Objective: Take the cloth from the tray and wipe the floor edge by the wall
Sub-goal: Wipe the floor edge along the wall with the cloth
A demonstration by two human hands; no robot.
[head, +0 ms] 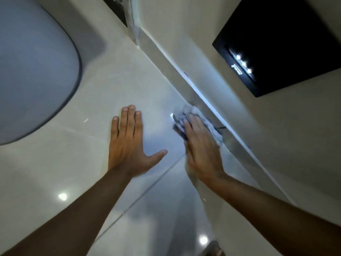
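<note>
A white cloth with blue stripes lies bunched on the glossy tiled floor, right against the grey skirting at the foot of the wall. My right hand presses flat on top of the cloth and is blurred by motion. Part of the cloth is hidden under the fingers. My left hand rests flat on the floor to the left, fingers spread, holding nothing. No tray is in view.
A large rounded white fixture with a dark rim fills the upper left. A black panel with three small lights is mounted on the wall at the upper right. A dark gap shows at the far corner.
</note>
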